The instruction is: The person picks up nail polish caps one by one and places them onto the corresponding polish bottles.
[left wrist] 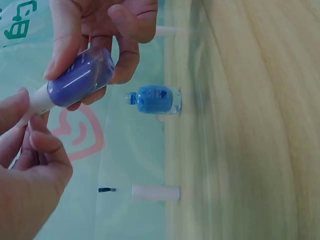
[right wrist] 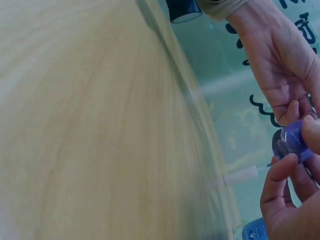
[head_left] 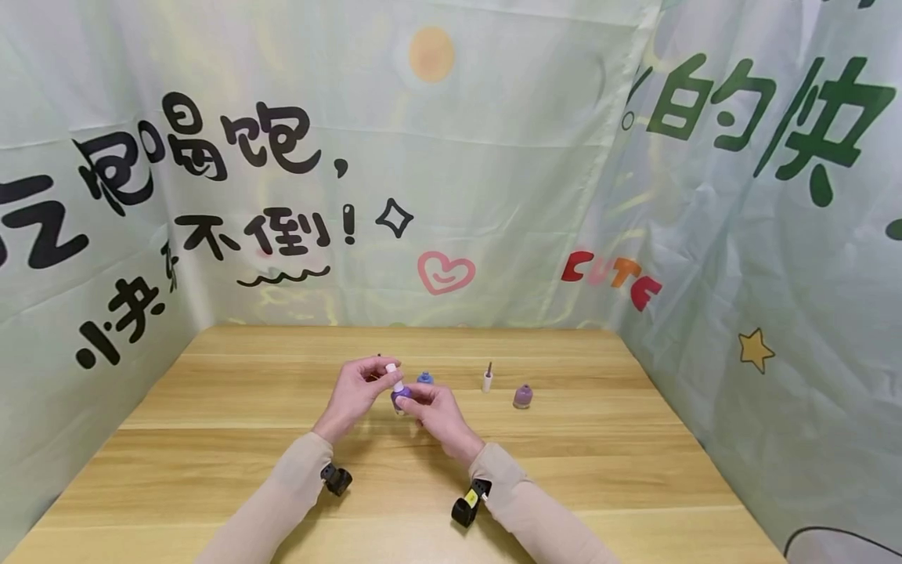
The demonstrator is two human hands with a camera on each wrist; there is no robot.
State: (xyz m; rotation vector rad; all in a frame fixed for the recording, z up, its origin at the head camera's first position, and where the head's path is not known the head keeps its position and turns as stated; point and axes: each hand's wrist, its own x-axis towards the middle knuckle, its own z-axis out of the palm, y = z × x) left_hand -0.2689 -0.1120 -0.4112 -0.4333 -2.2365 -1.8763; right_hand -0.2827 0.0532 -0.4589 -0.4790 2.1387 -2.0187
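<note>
My left hand (head_left: 355, 392) pinches the white cap (head_left: 395, 379) of a purple nail polish bottle (left wrist: 75, 86) between thumb and fingers. The bottle's glass body is gripped by my right hand (head_left: 440, 415), thumb on one side and fingers on the other. Cap and bottle meet at the neck, held tilted above the table, as the left wrist view shows. Just beyond the hands stands a blue nail polish bottle (left wrist: 156, 100) without its cap, its neck bare. In the right wrist view, the purple bottle's base (right wrist: 281, 144) faces the camera.
Left of the blue bottle a white brush cap (left wrist: 156, 192) stands with its dark brush up. Farther right on the wooden table (head_left: 599, 470) are another upright brush cap (head_left: 488, 381) and an uncapped mauve bottle (head_left: 523, 397). Printed curtains (head_left: 521, 157) enclose the table's back and sides.
</note>
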